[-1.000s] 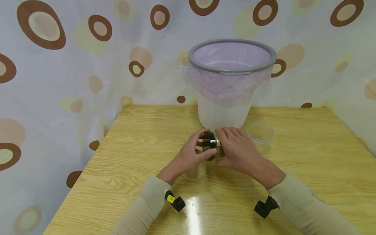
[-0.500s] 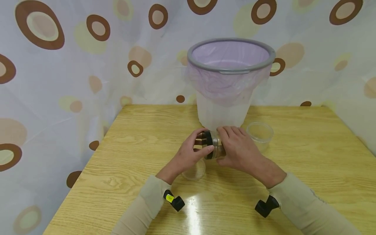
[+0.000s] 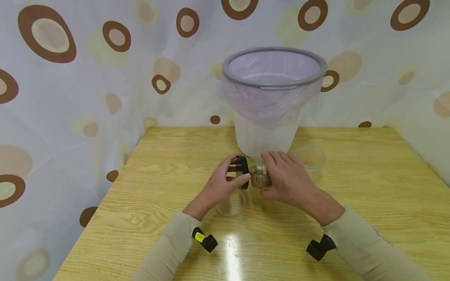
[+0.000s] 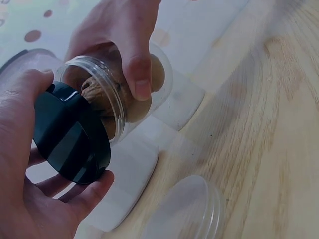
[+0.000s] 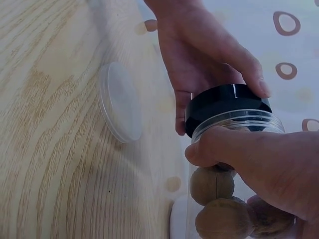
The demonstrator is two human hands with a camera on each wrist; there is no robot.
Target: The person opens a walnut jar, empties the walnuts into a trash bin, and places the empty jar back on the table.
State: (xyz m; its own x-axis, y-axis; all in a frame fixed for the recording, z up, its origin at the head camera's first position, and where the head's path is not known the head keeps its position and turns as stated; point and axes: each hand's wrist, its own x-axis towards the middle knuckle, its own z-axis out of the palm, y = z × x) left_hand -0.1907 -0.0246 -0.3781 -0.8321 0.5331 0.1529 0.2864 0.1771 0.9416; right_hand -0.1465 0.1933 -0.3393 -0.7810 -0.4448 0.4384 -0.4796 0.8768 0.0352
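Observation:
A clear screw-top jar (image 3: 259, 177) lies tilted on its side above the table, its threaded mouth facing left. My right hand (image 3: 290, 177) grips its body, thumb across the wall in the left wrist view. Several brown walnuts (image 5: 223, 219) show through the plastic. My left hand (image 3: 222, 180) holds a black lid (image 4: 72, 132) by its edge, thumb on one side and fingers on the other. In the head view the lid stands a little apart from the jar's mouth, and one walnut (image 4: 97, 95) shows inside near the opening.
A clear flat lid (image 3: 231, 205) lies on the wooden table (image 3: 168, 187) below my left hand. A clear round container (image 3: 311, 160) stands right of my right hand. Behind the hands is a white bin (image 3: 267, 132) with a purple liner and grey rim.
My left hand has drawn the black lid leftward off the jar, opening a gap at the threaded mouth. My right hand keeps holding the jar nearly in place.

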